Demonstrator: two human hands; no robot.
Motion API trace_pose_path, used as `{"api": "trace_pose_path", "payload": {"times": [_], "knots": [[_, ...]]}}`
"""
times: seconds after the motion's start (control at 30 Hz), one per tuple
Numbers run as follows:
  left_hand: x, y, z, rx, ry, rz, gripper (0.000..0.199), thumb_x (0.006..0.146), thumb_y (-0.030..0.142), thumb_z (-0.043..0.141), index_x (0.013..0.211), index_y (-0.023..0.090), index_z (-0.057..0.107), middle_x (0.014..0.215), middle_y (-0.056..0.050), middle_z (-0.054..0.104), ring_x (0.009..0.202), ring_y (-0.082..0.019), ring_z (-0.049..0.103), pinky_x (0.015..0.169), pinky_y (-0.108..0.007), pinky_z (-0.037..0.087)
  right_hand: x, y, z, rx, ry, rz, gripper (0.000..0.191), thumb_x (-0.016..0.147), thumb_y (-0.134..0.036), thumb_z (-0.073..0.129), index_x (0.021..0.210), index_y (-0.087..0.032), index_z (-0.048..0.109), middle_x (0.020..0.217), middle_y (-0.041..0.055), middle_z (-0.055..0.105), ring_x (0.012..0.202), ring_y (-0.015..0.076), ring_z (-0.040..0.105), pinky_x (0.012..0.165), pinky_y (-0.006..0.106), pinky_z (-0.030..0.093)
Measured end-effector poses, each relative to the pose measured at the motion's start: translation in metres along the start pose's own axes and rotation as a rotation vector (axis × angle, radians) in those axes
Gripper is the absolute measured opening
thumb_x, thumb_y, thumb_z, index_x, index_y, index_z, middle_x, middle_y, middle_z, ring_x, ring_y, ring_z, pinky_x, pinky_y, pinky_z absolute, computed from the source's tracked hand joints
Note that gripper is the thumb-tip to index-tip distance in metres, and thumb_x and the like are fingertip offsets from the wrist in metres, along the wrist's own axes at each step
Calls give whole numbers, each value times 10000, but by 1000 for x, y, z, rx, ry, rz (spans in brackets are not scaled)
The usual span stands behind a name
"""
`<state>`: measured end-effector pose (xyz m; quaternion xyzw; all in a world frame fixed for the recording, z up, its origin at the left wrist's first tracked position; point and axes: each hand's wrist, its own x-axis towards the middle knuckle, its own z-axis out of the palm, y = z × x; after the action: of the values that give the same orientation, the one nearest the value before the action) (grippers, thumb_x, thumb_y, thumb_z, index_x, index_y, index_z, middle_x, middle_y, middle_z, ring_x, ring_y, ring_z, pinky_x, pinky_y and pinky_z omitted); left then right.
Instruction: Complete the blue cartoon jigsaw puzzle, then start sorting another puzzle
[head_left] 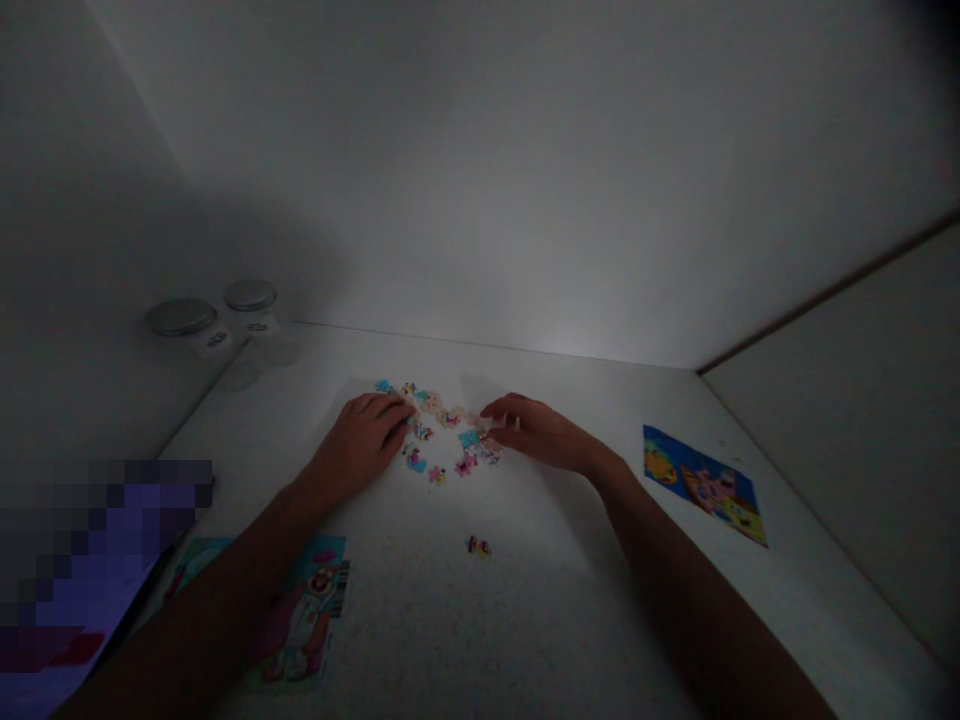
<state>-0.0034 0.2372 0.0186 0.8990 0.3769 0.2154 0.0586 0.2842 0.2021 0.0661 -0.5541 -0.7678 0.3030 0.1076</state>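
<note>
With the jigsaw pieces [466, 462] as dial centre, the illustrated cartoon sheet [304, 620] lay between 7 and 8 o'clock on the white tabletop [555, 600]; the left forearm [247, 555] crossed it and hid its middle. The blurred screen [97, 590] stood at 8 o'clock. A small loose cluster [478, 546] lay apart at 6 o'clock. The left hand [361, 442] was at 9 o'clock, fingers close together and curled over the edge pieces; whether they gripped one could not be told. The right hand [546, 432] was at 3 o'clock, thumb and forefinger apart. Both hands obstructed some pieces. The blue cartoon picture [705, 485] lay between 3 and 4 o'clock. Two lidded jars [250, 296] stood at 10 o'clock.
</note>
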Motion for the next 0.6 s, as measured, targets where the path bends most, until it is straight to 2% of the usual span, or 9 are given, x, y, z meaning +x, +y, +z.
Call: {"api": "trace_pose_path", "payload": {"times": [0.1, 0.23, 0.37, 0.53, 0.6], "knots": [[0, 0, -1, 6, -6, -5, 347, 954, 324, 391, 1204, 177, 582, 1275, -96, 570, 1152, -259, 495, 992, -459, 384, 0, 2, 2, 46, -35, -54, 337, 857, -332, 588, 1171, -212, 608, 1082, 87, 555, 877, 167, 560, 792, 300, 462], [-1, -1, -2, -13, -21, -7, 347, 955, 325, 377, 1190, 190, 592, 1239, -87, 590, 1134, -254, 508, 977, -458, 400, -3, 4, -1, 54, -83, -31, 390, 827, -347, 633, 1189, -209, 583, 1028, 74, 555, 869, 171, 553, 792, 310, 464], [0, -3, -3, -39, -15, -12, 332, 946, 301, 386, 1176, 188, 597, 1204, -90, 610, 1106, -249, 529, 960, -457, 417, -1, 1, -2, 32, -125, -47, 278, 827, -294, 622, 1085, -191, 604, 987, 66, 561, 853, 166, 546, 761, 289, 451], [-1, -5, -7, -4, -2, -35, 343, 928, 223, 384, 1219, 185, 561, 1207, -93, 606, 1117, -232, 530, 971, -443, 417, -3, -1, -1, -71, -108, 76, 329, 796, -337, 650, 1070, -171, 576, 964, 74, 591, 818, 183, 562, 698, 284, 435], [-2, -6, -9, 10, 1, -42, 337, 922, 203, 382, 1194, 184, 579, 1192, -95, 610, 1119, -230, 530, 975, -441, 413, -4, -1, -2, -116, -117, 96, 267, 800, -330, 637, 1011, -175, 590, 951, 75, 607, 797, 187, 570, 674, 284, 424]]}}
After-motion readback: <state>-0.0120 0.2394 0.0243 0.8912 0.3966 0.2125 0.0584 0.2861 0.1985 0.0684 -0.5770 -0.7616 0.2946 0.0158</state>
